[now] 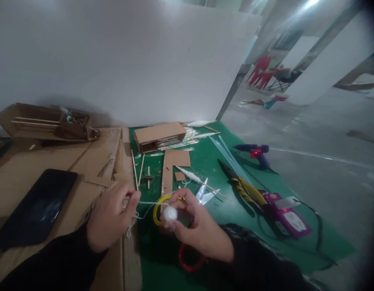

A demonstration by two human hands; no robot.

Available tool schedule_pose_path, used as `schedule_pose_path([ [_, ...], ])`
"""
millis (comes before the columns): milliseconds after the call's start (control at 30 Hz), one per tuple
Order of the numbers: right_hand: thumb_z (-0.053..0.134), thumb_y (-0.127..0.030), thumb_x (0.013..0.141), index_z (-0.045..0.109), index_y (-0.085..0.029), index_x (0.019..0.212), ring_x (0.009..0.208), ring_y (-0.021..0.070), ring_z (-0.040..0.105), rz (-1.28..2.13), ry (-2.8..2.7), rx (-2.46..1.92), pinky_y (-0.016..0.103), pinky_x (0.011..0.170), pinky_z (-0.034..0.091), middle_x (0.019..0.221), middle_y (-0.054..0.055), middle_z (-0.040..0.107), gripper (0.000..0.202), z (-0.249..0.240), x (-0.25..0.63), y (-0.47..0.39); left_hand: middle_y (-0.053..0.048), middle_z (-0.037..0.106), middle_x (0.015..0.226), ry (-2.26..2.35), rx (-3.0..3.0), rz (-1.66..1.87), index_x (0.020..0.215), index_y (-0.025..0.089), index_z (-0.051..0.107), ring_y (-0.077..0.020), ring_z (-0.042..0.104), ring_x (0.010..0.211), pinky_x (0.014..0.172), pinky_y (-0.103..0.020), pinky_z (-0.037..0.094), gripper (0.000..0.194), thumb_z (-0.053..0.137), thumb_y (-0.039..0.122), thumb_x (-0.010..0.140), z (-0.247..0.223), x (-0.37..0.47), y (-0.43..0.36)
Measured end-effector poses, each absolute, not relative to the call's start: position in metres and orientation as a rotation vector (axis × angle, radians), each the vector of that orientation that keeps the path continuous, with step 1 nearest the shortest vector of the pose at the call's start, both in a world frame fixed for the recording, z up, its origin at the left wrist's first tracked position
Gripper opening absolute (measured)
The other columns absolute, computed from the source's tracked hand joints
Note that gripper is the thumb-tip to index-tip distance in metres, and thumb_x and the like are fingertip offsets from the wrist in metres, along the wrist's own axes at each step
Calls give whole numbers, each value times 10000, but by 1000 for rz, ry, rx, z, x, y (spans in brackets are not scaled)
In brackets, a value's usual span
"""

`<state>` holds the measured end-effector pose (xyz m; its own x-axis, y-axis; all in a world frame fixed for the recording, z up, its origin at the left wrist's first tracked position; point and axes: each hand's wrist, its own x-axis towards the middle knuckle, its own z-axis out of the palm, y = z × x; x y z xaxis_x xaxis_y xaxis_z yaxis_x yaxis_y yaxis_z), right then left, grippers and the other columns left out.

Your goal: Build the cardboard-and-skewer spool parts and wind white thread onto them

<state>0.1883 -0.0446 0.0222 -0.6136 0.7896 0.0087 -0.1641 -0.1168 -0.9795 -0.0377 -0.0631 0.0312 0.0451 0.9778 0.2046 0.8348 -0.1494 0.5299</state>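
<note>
We had a white thread (150,203) pinched in our left hand (114,214), thumb against curled fingers, and in our right hand (199,226) we grasped a small white ball (170,213) between thumb and fingertips. The thread spanned the gap between our two grips, with loose loops hanging just beside the left thumb. Close behind the ball we saw a yellow ring handle (157,214), and below the right palm a red ring handle (181,260); silver blades (201,192) stuck out past the right knuckles, though we could not tell how these parts joined beneath the hand. Just beyond that grip lay a stick wound with white (188,174), near a small cardboard square (180,176). Farther out from both hands, we had a cardboard box (159,133) on the green tabletop (201,155). To the right of the right-hand grip lay pliers (246,190) with yellow and black handles, then a purple box (286,216), and farther off a blue glue gun (261,153) with a red light. On the left grip's outer side, a dark flat tablet (38,210) rested on cardboard sheets (77,161).
</note>
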Motion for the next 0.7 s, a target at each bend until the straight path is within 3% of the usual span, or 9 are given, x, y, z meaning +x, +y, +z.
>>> schedule_pose_path([
  [33,649,-174,847,445,-205,1026,766,110,617,1872,-1417,-672,268,718,507,866,1,629,273,21,189,-44,-67,622,924,1848,2082,857,913,188,544,-243,577,917,813,-375,426,192,423,335,935,29,-40,-60],
  [133,657,-218,870,457,-183,981,764,108,639,2002,-1333,-580,228,653,503,892,30,642,231,18,189,-40,-104,532,1323,1679,2104,996,1238,196,495,-266,451,1255,1064,-440,316,325,403,272,936,27,-36,-66],
  [267,656,-262,884,466,-179,1026,755,118,658,2085,-1301,-494,216,609,505,887,31,640,251,20,187,-39,-41,531,1383,1427,1830,850,1368,307,423,-240,485,1259,1041,-398,378,416,425,339,953,28,-17,-85],
  [367,629,-285,907,460,-188,1085,753,117,664,2108,-1327,-453,221,615,510,878,17,626,264,23,186,-41,-57,611,1271,1249,1715,786,1381,288,419,-214,604,1089,922,-335,468,455,481,375,939,30,-7,-89],
  [467,595,-318,926,468,-194,1131,750,119,674,2140,-1358,-428,216,598,508,917,25,620,271,25,186,-43,-23,689,897,1176,1697,768,1253,220,548,-162,638,771,714,-264,484,363,481,390,939,33,-5,-87],
  [567,590,-323,926,484,-196,1141,778,123,677,2160,-1377,-448,196,578,498,954,33,616,271,24,187,-44,55,513,577,1336,1720,727,1063,193,648,-124,504,536,533,-230,370,316,517,437,912,36,-6,-85],
  [633,609,-299,916,476,-199,1145,782,122,681,2167,-1383,-467,194,587,497,948,28,618,283,22,187,-44,75,413,523,1439,1744,698,991,191,676,-114,441,489,498,-228,310,312,548,456,890,36,-7,-85],
  [700,627,-281,905,463,-205,1141,761,119,688,2167,-1374,-473,195,587,496,939,19,620,297,19,186,-44,66,444,529,1470,1774,718,947,191,696,-115,446,494,505,-230,311,294,570,447,877,35,-9,-85],
])
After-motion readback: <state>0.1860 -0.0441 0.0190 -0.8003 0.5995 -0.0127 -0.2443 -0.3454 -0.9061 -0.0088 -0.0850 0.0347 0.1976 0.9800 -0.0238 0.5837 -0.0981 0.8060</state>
